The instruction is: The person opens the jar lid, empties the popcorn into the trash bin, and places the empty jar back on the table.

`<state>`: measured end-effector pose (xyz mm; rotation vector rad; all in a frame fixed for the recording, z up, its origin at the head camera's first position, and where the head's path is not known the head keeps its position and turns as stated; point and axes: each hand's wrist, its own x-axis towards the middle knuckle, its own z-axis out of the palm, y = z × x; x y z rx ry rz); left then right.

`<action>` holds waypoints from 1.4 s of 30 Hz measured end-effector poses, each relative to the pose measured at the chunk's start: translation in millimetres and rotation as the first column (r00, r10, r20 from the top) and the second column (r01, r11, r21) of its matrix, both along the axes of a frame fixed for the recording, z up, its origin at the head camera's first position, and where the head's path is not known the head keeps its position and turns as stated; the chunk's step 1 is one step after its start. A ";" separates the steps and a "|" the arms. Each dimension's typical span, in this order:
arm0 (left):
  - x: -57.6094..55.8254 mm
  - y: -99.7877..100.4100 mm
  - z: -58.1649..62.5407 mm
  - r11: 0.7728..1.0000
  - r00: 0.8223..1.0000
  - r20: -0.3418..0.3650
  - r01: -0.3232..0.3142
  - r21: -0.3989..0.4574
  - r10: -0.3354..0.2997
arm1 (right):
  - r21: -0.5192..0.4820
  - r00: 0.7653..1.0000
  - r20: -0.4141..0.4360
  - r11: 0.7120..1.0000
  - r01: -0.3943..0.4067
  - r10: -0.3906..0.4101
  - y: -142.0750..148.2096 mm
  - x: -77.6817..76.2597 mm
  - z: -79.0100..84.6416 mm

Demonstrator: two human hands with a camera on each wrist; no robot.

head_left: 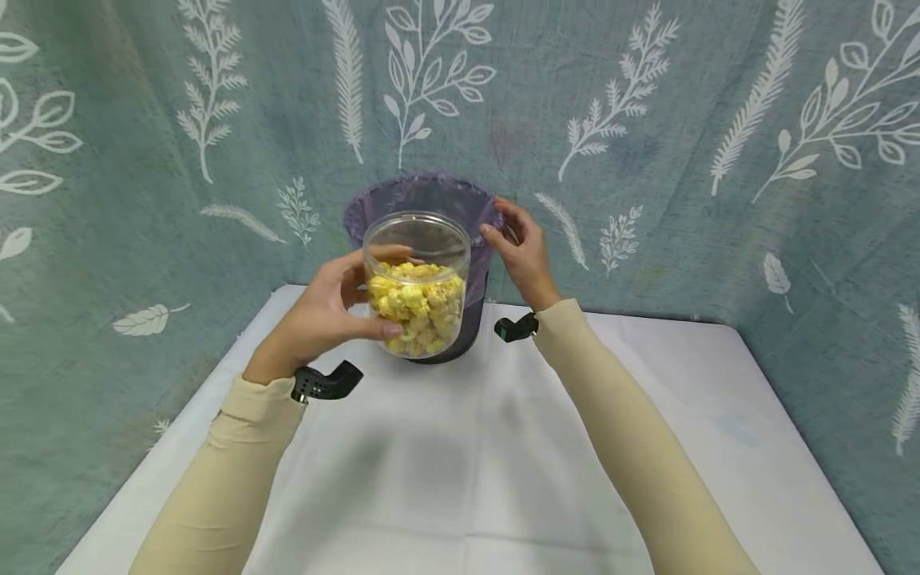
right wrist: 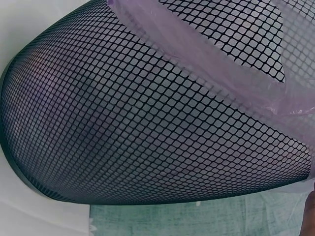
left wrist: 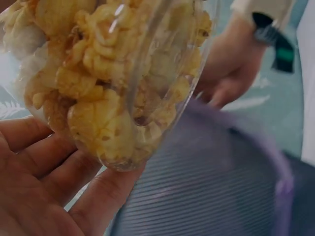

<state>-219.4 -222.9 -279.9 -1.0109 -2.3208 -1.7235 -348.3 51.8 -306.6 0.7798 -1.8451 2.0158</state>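
A clear plastic jar point(head_left: 417, 283) partly filled with yellow popcorn point(head_left: 413, 307) is held up by my left hand point(head_left: 312, 311), thumb across its near side and fingers behind. Close up in the left wrist view, popcorn pieces point(left wrist: 98, 88) press against the jar wall. Behind the jar stands a black mesh trash can point(head_left: 473, 319), lined with a purple bag point(head_left: 431, 188) folded over its rim. My right hand point(head_left: 528, 255) grips the can's right rim and the bag, thumb on the near side. The jar overlaps the can's front in the head view.
The can stands on a white-covered table point(head_left: 575, 447) near its back edge. A green curtain point(head_left: 503, 120) with white leaf prints hangs close behind and along both sides. Each wrist wears a black camera mount point(head_left: 327, 382).
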 end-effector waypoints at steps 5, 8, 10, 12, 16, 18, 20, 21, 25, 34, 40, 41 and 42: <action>-10.9 -21.2 36.6 0.999 0.999 0.021 -0.036 -0.019 0.036 | -0.007 1.000 -0.002 1.000 -0.002 0.002 -0.4 -4.0 -3.0; -18.4 -30.1 57.4 0.994 0.996 0.016 -0.083 -0.072 0.084 | -0.015 1.000 0.003 1.000 -0.002 0.002 -1.4 -8.6 -5.6; -24.8 -35.0 69.6 0.987 0.993 0.011 -0.113 -0.118 0.115 | -0.018 1.000 0.005 1.000 -0.001 0.001 -2.5 -9.3 -5.6; -33.2 -38.8 79.9 0.977 0.990 -0.006 -0.140 -0.163 0.141 | -0.023 1.000 0.007 1.000 0.001 -0.001 -4.2 -8.3 -4.1; -57.5 -43.5 93.8 0.954 0.982 -0.017 -0.185 -0.237 0.186 | -0.017 1.000 0.011 1.000 0.012 -0.011 -6.0 -6.9 -1.7; -70.1 -45.4 99.9 0.931 0.975 -0.032 -0.221 -0.290 0.221 | -0.011 1.000 0.021 1.000 0.019 -0.019 -7.1 -8.2 -2.2; -82.5 -47.2 105.7 0.900 0.965 -0.052 -0.259 -0.352 0.257 | -0.003 0.999 0.025 1.000 0.028 -0.027 -7.9 -9.4 -2.3; -88.5 -47.7 108.3 0.885 0.961 -0.061 -0.272 -0.379 0.269 | 0.000 0.999 0.027 0.999 0.033 -0.033 -8.3 -9.7 -2.2; -110.7 -46.9 117.4 0.844 0.952 -0.078 -0.298 -0.446 0.295 | 0.010 0.998 0.032 0.999 0.048 -0.048 -9.1 -10.9 -1.4; -143.1 -33.2 124.3 0.710 0.908 -0.290 -0.417 -0.568 0.301 | -0.001 0.997 0.027 0.997 0.079 -0.079 -12.6 -9.7 -0.6; -156.8 -27.6 127.5 0.663 0.904 -0.343 -0.421 -0.619 0.254 | -0.014 0.996 0.011 0.996 0.083 -0.083 -15.7 -6.2 -0.6; -158.7 -26.9 128.4 0.651 0.905 -0.346 -0.420 -0.632 0.248 | -0.013 0.996 0.010 0.996 0.084 -0.084 -15.7 -6.0 -1.2; -160.4 -25.9 129.4 0.638 0.907 -0.344 -0.417 -0.648 0.243 | -0.013 0.996 0.009 0.996 0.087 -0.087 -15.6 -6.7 -2.0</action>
